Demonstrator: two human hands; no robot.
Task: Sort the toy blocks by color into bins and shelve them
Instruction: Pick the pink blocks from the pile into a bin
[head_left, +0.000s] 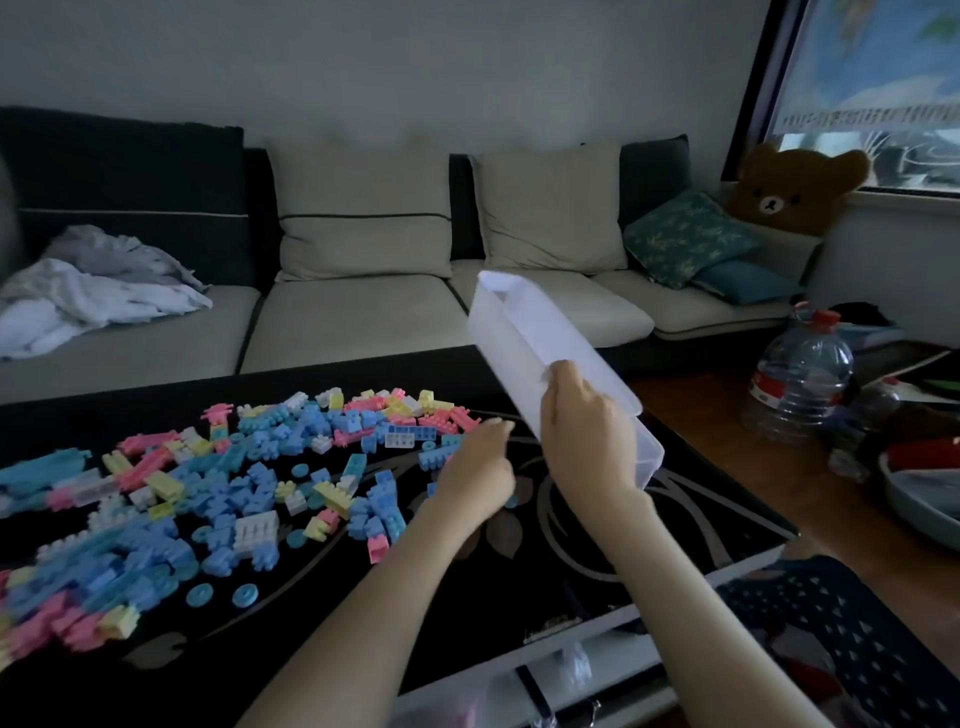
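A wide scatter of toy blocks (223, 483) in blue, pink, yellow and white covers the left half of the black patterned table (519, 561). My right hand (587, 431) grips the near rim of a long translucent white bin (524, 338), holding it tilted in the air above the table's right side, its open top facing left. My left hand (480, 467) hovers at the right edge of the block pile, fingers loosely curled toward the blocks, holding nothing that I can see.
A sofa (353, 322) with cushions and crumpled cloth runs behind the table. To the right stand a large water bottle (800, 374), a bear plush (800, 187), a basin (914, 504) and a dark perforated basket (852, 634).
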